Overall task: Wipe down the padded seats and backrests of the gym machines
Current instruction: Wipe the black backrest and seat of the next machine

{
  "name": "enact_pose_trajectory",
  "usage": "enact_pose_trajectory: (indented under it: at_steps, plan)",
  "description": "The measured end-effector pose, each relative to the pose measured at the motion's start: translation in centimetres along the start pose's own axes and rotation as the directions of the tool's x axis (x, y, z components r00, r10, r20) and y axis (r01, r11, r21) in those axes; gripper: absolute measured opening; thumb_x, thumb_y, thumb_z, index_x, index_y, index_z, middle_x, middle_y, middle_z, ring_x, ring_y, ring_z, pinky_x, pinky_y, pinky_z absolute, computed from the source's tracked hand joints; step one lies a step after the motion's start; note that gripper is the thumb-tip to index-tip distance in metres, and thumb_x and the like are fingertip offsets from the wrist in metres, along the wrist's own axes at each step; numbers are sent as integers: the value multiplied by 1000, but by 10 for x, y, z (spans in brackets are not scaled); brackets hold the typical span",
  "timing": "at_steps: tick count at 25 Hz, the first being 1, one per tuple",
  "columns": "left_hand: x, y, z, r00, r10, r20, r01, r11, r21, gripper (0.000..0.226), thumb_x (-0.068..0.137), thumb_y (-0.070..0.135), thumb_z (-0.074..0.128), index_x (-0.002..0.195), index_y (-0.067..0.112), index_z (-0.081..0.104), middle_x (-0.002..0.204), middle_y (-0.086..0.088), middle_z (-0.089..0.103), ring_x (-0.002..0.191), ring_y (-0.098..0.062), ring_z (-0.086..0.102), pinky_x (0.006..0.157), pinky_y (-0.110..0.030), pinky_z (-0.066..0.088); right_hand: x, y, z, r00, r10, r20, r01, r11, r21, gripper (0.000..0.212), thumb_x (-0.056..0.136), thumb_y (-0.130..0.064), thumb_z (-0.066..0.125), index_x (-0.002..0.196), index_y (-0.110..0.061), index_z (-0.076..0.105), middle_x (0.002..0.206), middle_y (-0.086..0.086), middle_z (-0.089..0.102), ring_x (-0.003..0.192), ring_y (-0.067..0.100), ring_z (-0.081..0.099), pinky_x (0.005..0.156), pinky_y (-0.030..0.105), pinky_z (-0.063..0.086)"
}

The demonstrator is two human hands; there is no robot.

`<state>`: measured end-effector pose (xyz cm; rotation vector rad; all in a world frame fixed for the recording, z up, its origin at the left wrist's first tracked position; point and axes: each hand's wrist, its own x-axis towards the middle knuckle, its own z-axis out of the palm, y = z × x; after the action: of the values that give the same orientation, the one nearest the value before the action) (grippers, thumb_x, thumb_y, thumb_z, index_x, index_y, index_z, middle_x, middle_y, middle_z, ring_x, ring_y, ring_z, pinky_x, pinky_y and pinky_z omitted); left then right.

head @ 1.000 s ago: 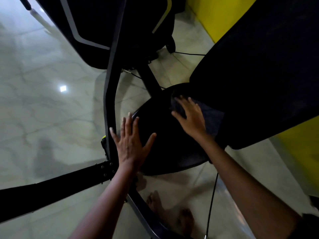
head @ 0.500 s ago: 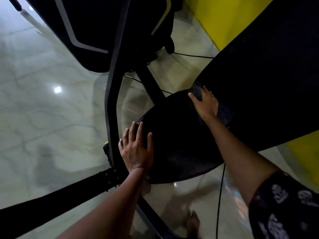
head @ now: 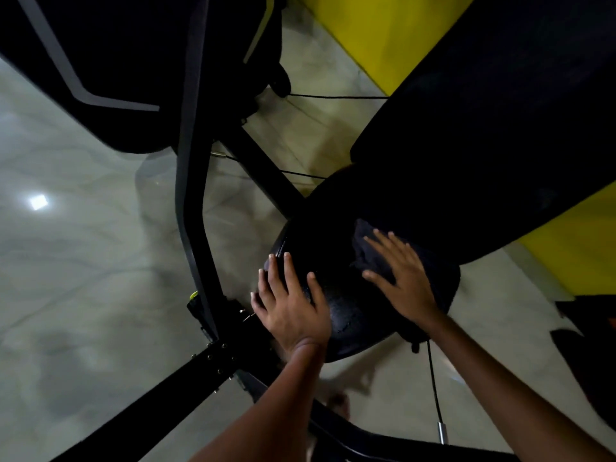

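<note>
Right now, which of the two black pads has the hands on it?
The round seat pad: left hand lies flat on it, right hand presses a dark cloth there. The long backrest is untouched.

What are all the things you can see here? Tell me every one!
seat pad: one, black, round, low in the middle, under both hands
backrest pad: one, black, long, slanting up to the upper right from the seat
cloth: one, dark, on the seat under the right hand
machine frame: black bars with grey edges, left of the seat
thin cables: black, several, behind and below the seat
wall: yellow, top and right
floor: pale glossy tiles, left and bottom
left hand: one, fingers straight, flat on the seat's left edge
right hand: one, fingers spread, pressing the cloth
</note>
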<state>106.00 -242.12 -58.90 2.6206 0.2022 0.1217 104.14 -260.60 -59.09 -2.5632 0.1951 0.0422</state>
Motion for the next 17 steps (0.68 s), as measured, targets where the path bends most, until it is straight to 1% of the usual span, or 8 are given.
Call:
enact_pose_trajectory:
  at_steps: [2,4,6,8,10,13,15,17]
  plan:
    - [-2,0,0,1000,-8,1,8,1000,-18,51,91,41,36,133,16,51,140,-7,50,128,-33,44,103,-56,32,37,13,-6,988,145,-61,-146,989,-16,71,83,-67,41,143,-31,36,152,-5,32,142,15,23,116,40,16]
    - [-2,0,0,1000,-8,-2,7,999,-43,50,91,41,38,133,16,50,140,-7,50,129,-32,43,103,-55,32,81,19,-10,947,301,-114,-303,953,-8,71,87,-62,45,146,-23,35,154,0,30,143,23,24,116,43,18]
    - [-3,4,1,1000,-11,1,11,998,-69,50,91,40,38,133,17,49,140,-6,50,129,-30,43,104,-54,31,120,19,-13,898,427,-105,-428,904,6,66,92,-57,44,148,-23,30,156,-1,24,144,25,20,117,44,16]
    - [0,1,1,1000,-26,1,26,997,-78,50,90,40,39,133,17,50,141,-6,49,129,-30,42,104,-54,31,145,5,-10,870,484,-92,-487,873,-14,64,94,-57,40,149,-26,26,158,-4,20,145,25,16,117,42,12]
    - [0,-4,1,1000,-30,3,30,997,-74,50,90,40,38,134,17,49,141,-6,49,130,-30,42,105,-54,31,145,-14,-4,901,427,-72,-430,902,-35,64,94,-56,42,148,-28,26,157,-5,21,145,23,15,115,41,11]
    - [-2,-4,-1,1000,-17,19,18,998,-58,50,90,39,39,134,17,48,141,-7,49,129,-30,42,104,-54,31,99,-32,4,990,141,-14,-142,990,-8,63,88,-58,47,144,-31,35,154,-9,27,145,17,16,115,39,10]
    - [0,-1,0,1000,-20,24,21,998,-65,50,90,39,39,133,17,47,140,-7,49,129,-30,41,104,-54,31,60,-34,-1,999,-38,29,37,999,23,64,85,-61,44,141,-33,37,149,-15,28,142,10,17,115,34,10]
    - [1,0,-1,999,-18,28,20,998,-64,49,89,39,39,133,17,48,140,-7,49,129,-29,41,104,-54,31,56,-10,-10,993,-116,10,115,991,61,62,84,-58,46,139,-30,40,146,-12,34,140,13,25,113,32,16]
